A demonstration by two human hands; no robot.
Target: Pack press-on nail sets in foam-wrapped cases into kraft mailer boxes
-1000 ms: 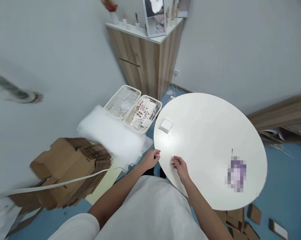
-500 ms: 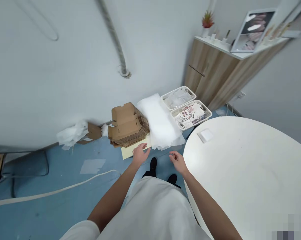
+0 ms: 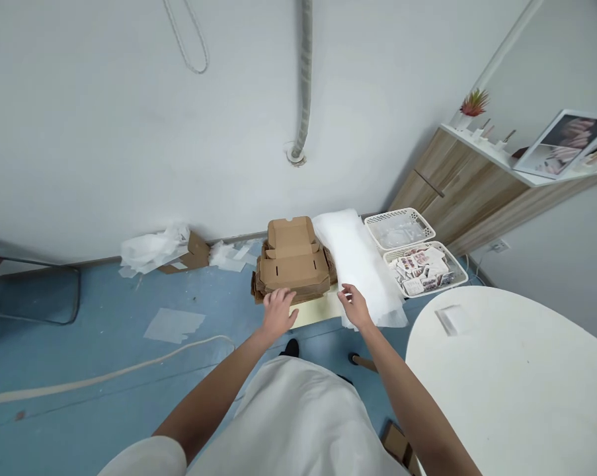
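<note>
In the head view, a stack of flat brown cardboard boxes (image 3: 294, 258) lies on a low pale yellow surface (image 3: 315, 311) by the wall. My left hand (image 3: 278, 311) hovers at the stack's near edge, fingers apart and holding nothing; whether it touches the cardboard I cannot tell. Over the right part of that surface, my right hand (image 3: 354, 306) is held with curled fingers, thumb and fingertips apart, nothing in it. Beside the stack and just behind my right hand lies a pile of white foam sheets (image 3: 360, 258).
Two white baskets hold clear packets (image 3: 402, 230) and printed cards (image 3: 424, 268). A round white table (image 3: 516, 377), carrying a small white item (image 3: 451, 320), stands at right, a wooden cabinet (image 3: 457, 178) behind. Plastic wrap (image 3: 154, 250) and a pale strap (image 3: 104, 375) lie on the floor.
My view has turned left, so the boxes and foam sheets now sit further right in it. Both hands have come closer to the stack, the left reaching its near edge.
</note>
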